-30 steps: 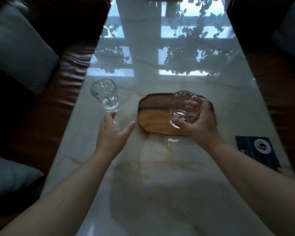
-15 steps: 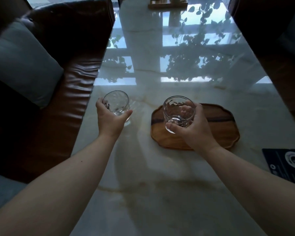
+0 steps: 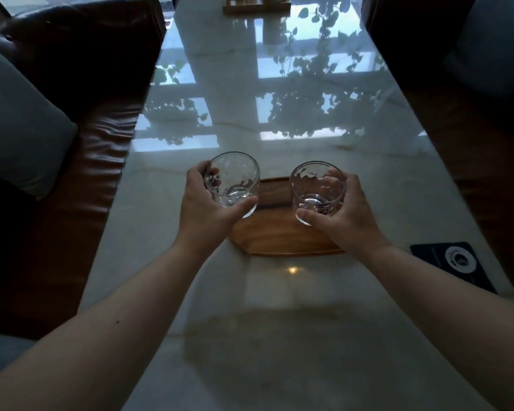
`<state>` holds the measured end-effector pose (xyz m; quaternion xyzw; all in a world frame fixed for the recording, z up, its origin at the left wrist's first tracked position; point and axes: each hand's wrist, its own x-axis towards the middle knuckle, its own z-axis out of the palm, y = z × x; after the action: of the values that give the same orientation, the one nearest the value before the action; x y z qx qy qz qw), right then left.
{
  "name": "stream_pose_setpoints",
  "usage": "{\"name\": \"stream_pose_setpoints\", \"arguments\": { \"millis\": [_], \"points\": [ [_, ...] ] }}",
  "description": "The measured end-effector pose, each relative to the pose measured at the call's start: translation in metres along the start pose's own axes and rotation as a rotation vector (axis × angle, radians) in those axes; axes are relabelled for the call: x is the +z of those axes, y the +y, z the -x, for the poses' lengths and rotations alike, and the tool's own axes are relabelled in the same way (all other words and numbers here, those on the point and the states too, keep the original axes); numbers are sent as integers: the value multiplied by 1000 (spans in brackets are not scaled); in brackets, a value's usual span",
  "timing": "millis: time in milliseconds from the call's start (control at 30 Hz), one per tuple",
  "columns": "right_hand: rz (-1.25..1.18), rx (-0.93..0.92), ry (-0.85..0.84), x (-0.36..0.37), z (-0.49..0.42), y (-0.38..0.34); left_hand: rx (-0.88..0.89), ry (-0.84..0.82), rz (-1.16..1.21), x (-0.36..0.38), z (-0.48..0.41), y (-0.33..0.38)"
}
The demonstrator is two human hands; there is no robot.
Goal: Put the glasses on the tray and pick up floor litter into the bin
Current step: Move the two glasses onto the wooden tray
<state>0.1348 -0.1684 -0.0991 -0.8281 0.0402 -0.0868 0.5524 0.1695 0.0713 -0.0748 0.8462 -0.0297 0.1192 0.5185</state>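
Two clear tumblers are held over a brown wooden tray (image 3: 279, 238) on a glossy marble table. My left hand (image 3: 204, 212) grips the left glass (image 3: 235, 179) above the tray's left end. The right glass (image 3: 318, 188) is held from the right side in my right hand (image 3: 347, 215), above the tray's right half. I cannot tell whether either glass touches the tray. No bin or floor litter is in view.
A dark blue card (image 3: 454, 262) with a white ring lies on the table right of the tray. A brown leather sofa (image 3: 95, 173) with grey cushions (image 3: 18, 123) runs along the left; dark seating (image 3: 472, 114) flanks the right. A wooden holder (image 3: 255, 5) stands at the far end.
My left hand reached the left glass, closed on it and carried it right, over the tray's left end. My right hand kept its glass above the tray.
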Motion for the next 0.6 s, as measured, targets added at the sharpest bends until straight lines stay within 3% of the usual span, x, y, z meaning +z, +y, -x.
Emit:
{"name": "stream_pose_setpoints", "arguments": {
  "millis": [333, 600],
  "points": [
    [-23, 53, 41, -49, -9, 38, 4, -85, 13, 64, 6, 11],
    [-24, 58, 8, -41, -9, 48, -6, -74, -13, 72, 12, -6]
  ]
}}
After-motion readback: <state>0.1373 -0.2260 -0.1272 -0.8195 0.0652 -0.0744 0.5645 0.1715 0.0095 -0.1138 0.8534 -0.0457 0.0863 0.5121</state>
